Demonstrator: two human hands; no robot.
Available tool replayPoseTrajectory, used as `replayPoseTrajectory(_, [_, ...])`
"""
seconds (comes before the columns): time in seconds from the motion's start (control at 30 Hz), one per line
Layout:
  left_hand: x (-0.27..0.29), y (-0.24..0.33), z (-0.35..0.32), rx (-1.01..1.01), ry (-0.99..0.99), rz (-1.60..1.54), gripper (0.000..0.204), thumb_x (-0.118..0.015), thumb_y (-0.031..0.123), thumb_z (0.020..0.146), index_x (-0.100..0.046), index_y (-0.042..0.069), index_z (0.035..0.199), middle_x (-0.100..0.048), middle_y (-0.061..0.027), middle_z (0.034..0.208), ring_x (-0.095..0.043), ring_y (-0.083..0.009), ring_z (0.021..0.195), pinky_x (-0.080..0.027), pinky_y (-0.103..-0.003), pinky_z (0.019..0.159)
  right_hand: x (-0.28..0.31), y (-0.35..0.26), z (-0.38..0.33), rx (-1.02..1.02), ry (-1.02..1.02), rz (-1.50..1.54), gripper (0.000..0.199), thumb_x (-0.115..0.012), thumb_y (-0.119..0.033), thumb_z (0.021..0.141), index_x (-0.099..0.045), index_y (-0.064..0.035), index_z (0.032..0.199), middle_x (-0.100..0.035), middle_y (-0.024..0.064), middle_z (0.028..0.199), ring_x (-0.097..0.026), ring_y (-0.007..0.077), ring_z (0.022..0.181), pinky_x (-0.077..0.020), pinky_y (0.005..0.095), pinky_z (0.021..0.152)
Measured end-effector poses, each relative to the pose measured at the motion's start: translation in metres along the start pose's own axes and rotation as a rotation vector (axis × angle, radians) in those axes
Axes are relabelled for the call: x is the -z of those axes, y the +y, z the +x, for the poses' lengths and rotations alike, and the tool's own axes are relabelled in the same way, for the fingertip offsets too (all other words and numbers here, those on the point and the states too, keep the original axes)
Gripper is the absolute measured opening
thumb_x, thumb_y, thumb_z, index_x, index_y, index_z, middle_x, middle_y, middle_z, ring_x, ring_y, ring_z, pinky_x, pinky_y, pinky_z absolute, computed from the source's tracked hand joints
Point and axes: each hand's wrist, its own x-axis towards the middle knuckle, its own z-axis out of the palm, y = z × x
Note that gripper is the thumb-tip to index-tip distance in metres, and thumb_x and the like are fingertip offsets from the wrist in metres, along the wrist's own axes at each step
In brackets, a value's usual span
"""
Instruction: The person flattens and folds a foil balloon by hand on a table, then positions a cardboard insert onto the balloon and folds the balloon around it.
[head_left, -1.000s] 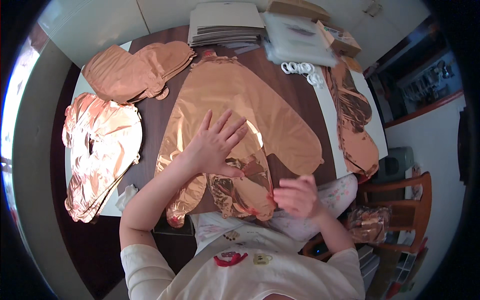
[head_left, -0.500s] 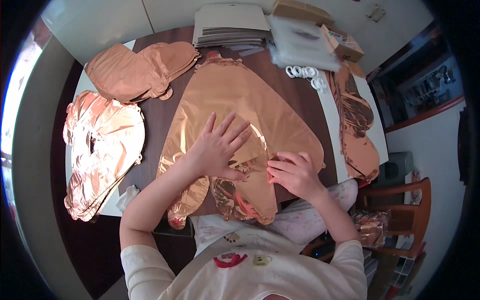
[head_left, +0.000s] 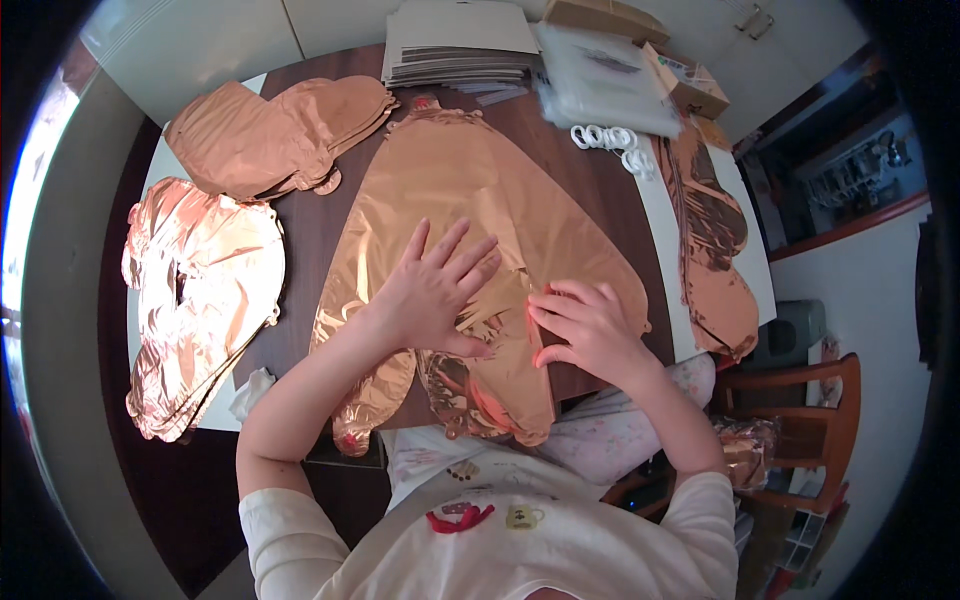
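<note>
On dark wood, creased coppery foil, spread fingers

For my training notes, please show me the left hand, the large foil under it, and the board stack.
Left hand (head_left: 424, 293): head view, back of the hand.
Large foil (head_left: 470, 190): head view, upper middle.
Board stack (head_left: 460, 27): head view, top board.

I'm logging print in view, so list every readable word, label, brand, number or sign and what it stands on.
No text is readable.
Clear plastic stack: dark print, too blurred.
Small carton: markings, too small.
White shirt: marks on cup-shaped print, too small.
Copper foil piece: red end marks, too small.
</note>
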Motion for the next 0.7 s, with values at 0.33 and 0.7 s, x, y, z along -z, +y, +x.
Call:
replayPoseTrajectory(0.33, [-0.001,0.0,-0.001,-0.01,0.039,-0.032,0.103,-0.054,0.077,0.064,-0.039,0.006,0.137,-0.032,-0.0124,0.146,-0.024,-0.0388,0.136,-0.017,-0.063,0.106,0.01,-0.005,0.003,0.003,-0.123,-0.106,0.084,-0.066,-0.06,0.052,-0.06,-0.0043,0.114,-0.055,0.0013,0.126,-0.046,0.0184,0.117,-0.038,0.0355,0.088])
replayPoseTrajectory(0.7, [0.002,0.007,0.007,-0.231,-0.034,-0.215,0.065,-0.054,0.047,0.081,-0.044,0.01,0.134,-0.036,-0.0108,0.143,-0.033,-0.0323,0.133,-0.027,-0.055,0.106,0.014,-0.009,-0.002,-0.024,-0.191,-0.066,0.101,-0.067,-0.064,0.047,-0.052,-0.0019,0.125,-0.051,0.0063,0.131,-0.046,0.0216,0.12,-0.0364,0.0386,0.092])
